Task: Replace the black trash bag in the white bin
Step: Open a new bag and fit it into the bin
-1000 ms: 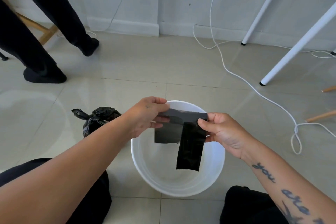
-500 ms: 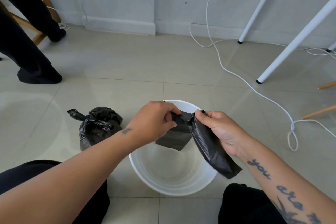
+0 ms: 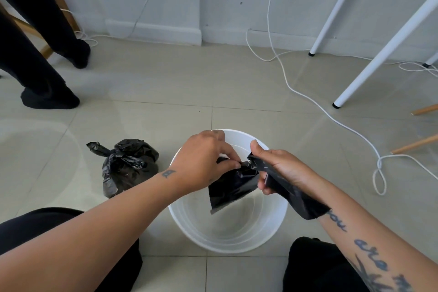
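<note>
The white bin [image 3: 225, 242] stands on the tiled floor between my knees, with no liner inside it. Above its mouth I hold a folded new black trash bag [image 3: 233, 186]. My left hand [image 3: 203, 163] pinches one flap of it near the middle. My right hand [image 3: 277, 168] grips the other flap, which drapes back over my right wrist. A tied, full black trash bag [image 3: 125, 166] sits on the floor to the left of the bin.
Another person's legs in black [image 3: 47, 59] stand at the far left by a wooden frame. White table legs [image 3: 369, 64] slant down at the right. A white cable [image 3: 327, 114] snakes across the floor to the right of the bin. The wall is close behind.
The folded bag has been pulled further apart. My hands have come closer together over the bin, and the right flap now lies over my right wrist. The other person's feet have shifted.
</note>
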